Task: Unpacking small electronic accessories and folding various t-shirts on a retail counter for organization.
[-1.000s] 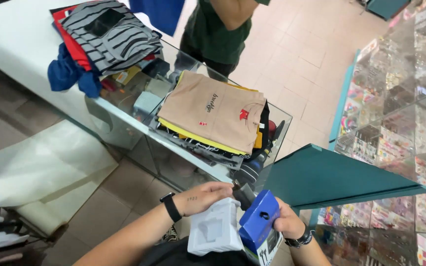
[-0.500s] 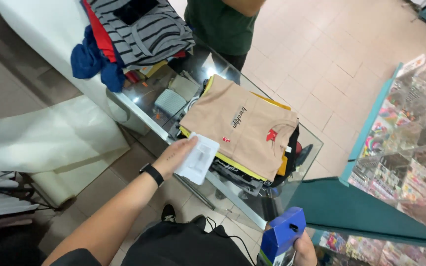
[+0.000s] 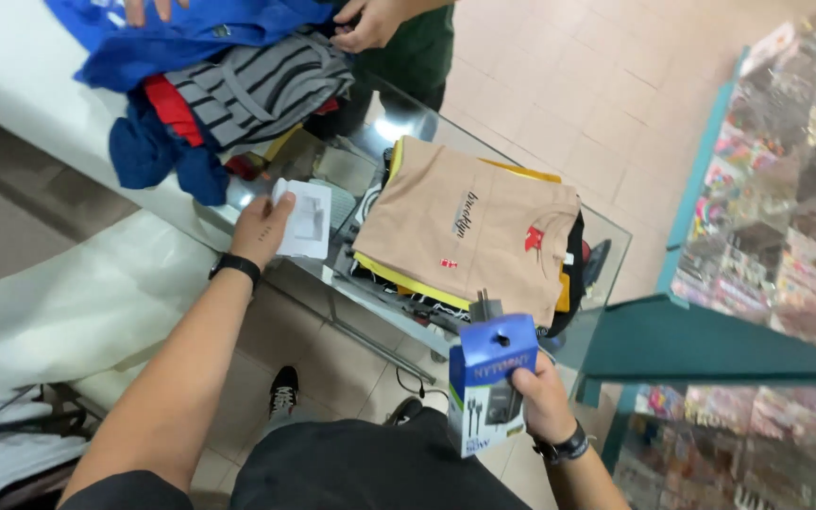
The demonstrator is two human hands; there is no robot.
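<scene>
A white plastic tray (image 3: 306, 219), carried leftward since the earlier views, is grasped by the left hand (image 3: 262, 229) beside the folded tan shirt (image 3: 469, 227); a blue box (image 3: 489, 382) is grasped by the right hand (image 3: 542, 401) below it.

Blue box (image 3: 489, 382): lower end hidden behind the dark lap at bottom centre; its rear side faces away.
Right hand (image 3: 542, 401): palm hidden by the box; forearm cut off at bottom edge.
Left hand (image 3: 262, 229): fingertips hidden under the white tray (image 3: 304, 220).
Other person, top centre: body cut off by top edge, only hands on the blue garment (image 3: 181, 33) show.
Folded stack (image 3: 469, 227): lower shirts show edges only.
Shelves (image 3: 786, 189), right: goods blurred, kind unreadable.
</scene>
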